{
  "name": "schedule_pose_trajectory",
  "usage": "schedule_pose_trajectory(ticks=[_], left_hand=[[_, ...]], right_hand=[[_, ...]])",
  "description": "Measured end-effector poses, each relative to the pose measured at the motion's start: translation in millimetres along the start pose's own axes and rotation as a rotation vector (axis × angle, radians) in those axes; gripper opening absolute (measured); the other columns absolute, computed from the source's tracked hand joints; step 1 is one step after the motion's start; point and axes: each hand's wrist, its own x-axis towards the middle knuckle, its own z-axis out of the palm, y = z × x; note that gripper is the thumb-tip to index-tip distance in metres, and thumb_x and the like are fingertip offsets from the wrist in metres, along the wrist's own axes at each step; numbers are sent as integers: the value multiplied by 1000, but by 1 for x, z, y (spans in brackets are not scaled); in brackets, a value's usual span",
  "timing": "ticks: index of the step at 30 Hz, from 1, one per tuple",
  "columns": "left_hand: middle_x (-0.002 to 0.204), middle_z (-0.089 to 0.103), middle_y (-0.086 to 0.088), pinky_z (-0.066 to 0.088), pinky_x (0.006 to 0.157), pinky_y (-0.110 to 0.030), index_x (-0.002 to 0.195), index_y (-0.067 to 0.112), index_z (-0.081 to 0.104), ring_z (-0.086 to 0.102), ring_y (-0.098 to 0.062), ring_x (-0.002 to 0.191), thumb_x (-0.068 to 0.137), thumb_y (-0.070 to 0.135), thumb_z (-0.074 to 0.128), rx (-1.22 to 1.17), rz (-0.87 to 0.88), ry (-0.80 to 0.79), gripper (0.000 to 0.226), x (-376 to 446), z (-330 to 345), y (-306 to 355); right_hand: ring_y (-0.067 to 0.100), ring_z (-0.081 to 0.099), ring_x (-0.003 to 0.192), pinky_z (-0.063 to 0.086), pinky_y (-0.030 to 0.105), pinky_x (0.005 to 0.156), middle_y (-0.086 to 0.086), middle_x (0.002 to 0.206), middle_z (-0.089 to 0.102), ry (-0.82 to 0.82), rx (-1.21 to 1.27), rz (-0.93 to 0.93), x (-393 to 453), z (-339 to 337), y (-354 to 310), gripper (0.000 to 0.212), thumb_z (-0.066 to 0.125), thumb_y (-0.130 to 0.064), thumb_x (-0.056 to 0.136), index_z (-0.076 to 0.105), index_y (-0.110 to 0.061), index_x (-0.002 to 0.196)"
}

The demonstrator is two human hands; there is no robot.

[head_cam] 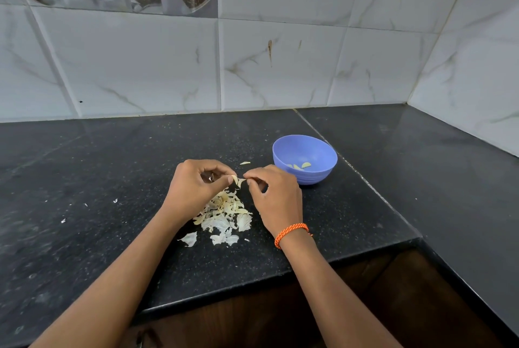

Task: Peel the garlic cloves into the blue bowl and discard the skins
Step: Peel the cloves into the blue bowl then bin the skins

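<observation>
My left hand (196, 184) and my right hand (273, 196) meet above the black counter, and both pinch one small garlic clove (238, 180) with its skin between their fingertips. Under the hands lies a pile of pale garlic skins (224, 214). The blue bowl (304, 158) stands just right of my right hand and holds a few peeled cloves (302, 165). One loose bit of skin (245, 163) lies behind the hands.
The black granite counter (112, 165) meets a tiled wall (280, 67) at the back and right. Its front edge steps back under my right forearm, above a dark wooden cabinet (365, 305). Small skin crumbs (115, 201) are scattered to the left.
</observation>
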Motion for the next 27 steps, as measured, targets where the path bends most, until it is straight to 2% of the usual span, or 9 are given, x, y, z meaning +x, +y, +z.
schedule_pose_trajectory(ticks=[4,9,11,14,20,24,27], left_hand=[[87,80,14,64,80,-49,88,32,84,75,-13,77,93,19,84,21,-10,29,14,0,-2,0],[86,80,13,64,77,-46,89,30,84,74,-10,76,93,19,84,11,-20,38,11,-3,-3,2],[86,81,13,65,76,-47,89,29,84,76,-12,78,93,19,83,15,-6,17,12,-3,-4,4],[85,81,12,64,80,-48,88,29,84,77,-14,80,93,18,84,20,19,-13,12,-2,-3,5],[88,82,5,66,82,-43,94,21,85,79,-15,84,94,15,84,-103,-5,3,7,-3,1,7],[89,83,-5,68,76,-46,105,11,83,82,-25,81,94,6,81,-243,-60,6,12,-4,5,9],[94,84,-7,68,83,-44,109,7,83,82,-28,85,93,1,80,-300,-69,-14,17,-4,4,9]], right_hand=[[9,67,85,59,41,76,-13,105,71,-81,-9,13,1,-1,-2,14,72,-27,97,80,-32,107],[7,62,103,57,39,83,-14,120,63,-113,105,-76,0,0,-5,23,59,-23,103,73,-28,121],[8,61,106,57,39,83,-14,121,57,-135,129,-105,0,1,-6,16,61,-27,104,73,-26,116],[8,62,99,57,37,80,-13,121,50,-159,156,-111,1,2,-4,10,69,-32,102,72,-23,104],[12,60,95,44,20,73,-9,117,51,-121,251,-51,4,2,-3,22,74,-41,99,72,-21,91],[11,59,100,44,19,73,-9,117,50,-126,236,-68,4,3,-5,20,72,-37,102,69,-21,90],[11,59,100,43,16,73,-9,117,51,-113,226,-84,4,3,-4,15,71,-28,102,68,-20,90]])
